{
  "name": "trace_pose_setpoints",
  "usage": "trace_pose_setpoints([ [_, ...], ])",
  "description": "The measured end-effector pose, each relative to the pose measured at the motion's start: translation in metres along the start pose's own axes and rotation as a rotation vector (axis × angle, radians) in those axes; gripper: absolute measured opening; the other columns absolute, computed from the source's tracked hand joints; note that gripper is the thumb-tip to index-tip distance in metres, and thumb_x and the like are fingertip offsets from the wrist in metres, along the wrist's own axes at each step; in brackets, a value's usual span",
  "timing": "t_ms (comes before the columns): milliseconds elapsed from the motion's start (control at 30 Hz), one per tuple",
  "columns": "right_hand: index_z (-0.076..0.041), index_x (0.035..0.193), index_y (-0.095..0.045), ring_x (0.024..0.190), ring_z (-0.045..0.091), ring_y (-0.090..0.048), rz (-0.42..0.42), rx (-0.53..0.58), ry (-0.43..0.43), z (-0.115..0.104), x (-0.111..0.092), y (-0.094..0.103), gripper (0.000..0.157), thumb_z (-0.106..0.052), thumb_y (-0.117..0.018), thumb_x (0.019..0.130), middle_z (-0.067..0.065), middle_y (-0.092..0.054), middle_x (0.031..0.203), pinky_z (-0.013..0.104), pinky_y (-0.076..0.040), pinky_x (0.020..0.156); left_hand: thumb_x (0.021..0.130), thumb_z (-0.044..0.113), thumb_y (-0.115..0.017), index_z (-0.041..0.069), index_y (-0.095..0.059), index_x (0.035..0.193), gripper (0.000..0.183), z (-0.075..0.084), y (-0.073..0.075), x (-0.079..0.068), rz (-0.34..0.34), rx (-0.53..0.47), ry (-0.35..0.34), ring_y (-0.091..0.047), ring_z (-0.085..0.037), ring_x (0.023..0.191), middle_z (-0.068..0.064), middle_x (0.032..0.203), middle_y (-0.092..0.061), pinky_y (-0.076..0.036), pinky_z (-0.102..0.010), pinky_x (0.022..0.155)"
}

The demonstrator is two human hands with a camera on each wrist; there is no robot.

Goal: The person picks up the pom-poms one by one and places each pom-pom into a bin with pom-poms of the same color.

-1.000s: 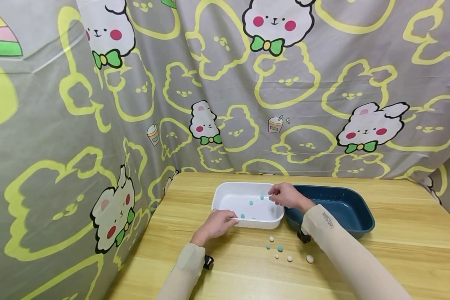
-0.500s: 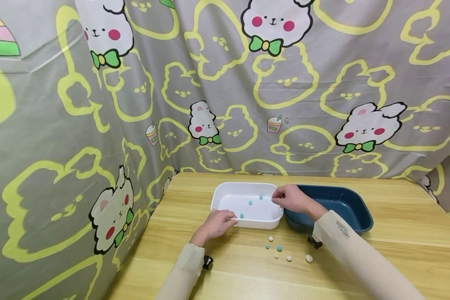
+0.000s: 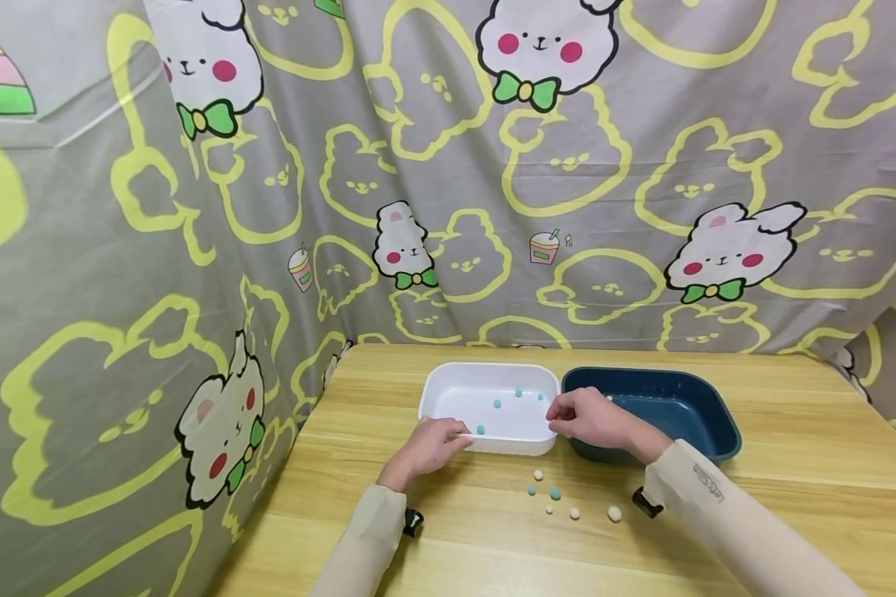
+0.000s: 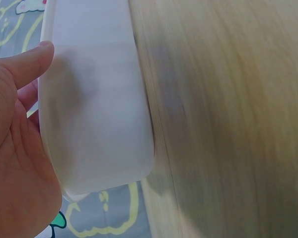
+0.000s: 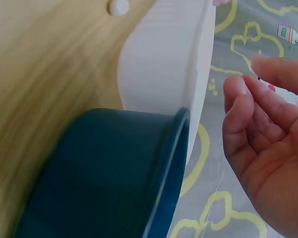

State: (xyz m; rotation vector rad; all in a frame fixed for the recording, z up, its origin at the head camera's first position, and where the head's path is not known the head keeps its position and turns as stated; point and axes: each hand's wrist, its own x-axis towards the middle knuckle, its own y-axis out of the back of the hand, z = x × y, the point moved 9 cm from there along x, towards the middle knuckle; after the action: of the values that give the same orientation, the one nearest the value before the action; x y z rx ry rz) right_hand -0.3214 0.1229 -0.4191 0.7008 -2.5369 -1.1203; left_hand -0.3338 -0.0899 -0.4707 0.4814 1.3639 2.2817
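Note:
My left hand (image 3: 431, 445) grips the front left rim of a white plastic basin (image 3: 508, 446); in the left wrist view the thumb (image 4: 37, 59) lies on its outer wall, the other fingers over the rim. Several turquoise balls (image 3: 497, 404) lie inside it. My right hand (image 3: 593, 417) is over the meeting edges of the white basin and a dark blue basin (image 3: 705, 414). Its fingers are loosely curled, and no ball shows between thumb and fingertips in the right wrist view. A white ball (image 3: 609, 399) shows in the blue basin, partly hidden by this hand.
On the wooden table (image 3: 493, 539) in front of the basins lie loose turquoise balls (image 3: 556, 493) and several white balls (image 3: 615, 514) of differing size. A patterned grey curtain (image 3: 463, 191) hangs behind the table and along its left side.
My right hand has drawn back toward me and slightly right. A turquoise ball now shows in the white basin's right end, where my fingertips were. The left hand has kept its place.

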Motion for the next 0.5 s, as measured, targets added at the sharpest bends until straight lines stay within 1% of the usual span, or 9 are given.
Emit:
trace_pose_setpoints([
  [233, -0.008, 0.094, -0.070, 0.066, 0.007, -0.051, -0.035, -0.023, 0.082, -0.004, -0.011, -0.009, 0.008, -0.010, -0.064, 0.089, 0.000, -0.065, 0.080, 0.026, -0.045, 0.062, 0.095, 0.034, -0.055, 0.024, -0.069, 0.089, 0.019, 0.000, 0.001, -0.001, 0.009, 0.001, 0.001, -0.058, -0.003, 0.084, 0.016, 0.089, -0.065, -0.034, -0.038, 0.092],
  [400, -0.009, 0.093, -0.071, 0.069, 0.006, -0.051, -0.060, -0.043, 0.112, -0.002, -0.017, -0.018, 0.007, -0.009, -0.066, 0.088, -0.007, -0.064, 0.080, 0.025, -0.045, 0.062, 0.095, 0.034, -0.055, 0.024, -0.069, 0.089, 0.019, 0.001, 0.001, 0.000, 0.012, 0.003, -0.005, -0.057, -0.004, 0.084, 0.015, 0.089, -0.065, -0.034, -0.038, 0.090],
  [500, -0.009, 0.093, -0.071, 0.067, 0.005, -0.050, -0.082, -0.042, 0.123, 0.000, -0.020, -0.025, 0.007, -0.007, -0.067, 0.087, -0.012, -0.061, 0.078, 0.024, -0.046, 0.060, 0.095, 0.034, -0.055, 0.024, -0.069, 0.089, 0.019, 0.001, 0.001, 0.000, 0.013, 0.004, -0.008, -0.057, -0.004, 0.083, 0.015, 0.088, -0.065, -0.035, -0.037, 0.090],
])
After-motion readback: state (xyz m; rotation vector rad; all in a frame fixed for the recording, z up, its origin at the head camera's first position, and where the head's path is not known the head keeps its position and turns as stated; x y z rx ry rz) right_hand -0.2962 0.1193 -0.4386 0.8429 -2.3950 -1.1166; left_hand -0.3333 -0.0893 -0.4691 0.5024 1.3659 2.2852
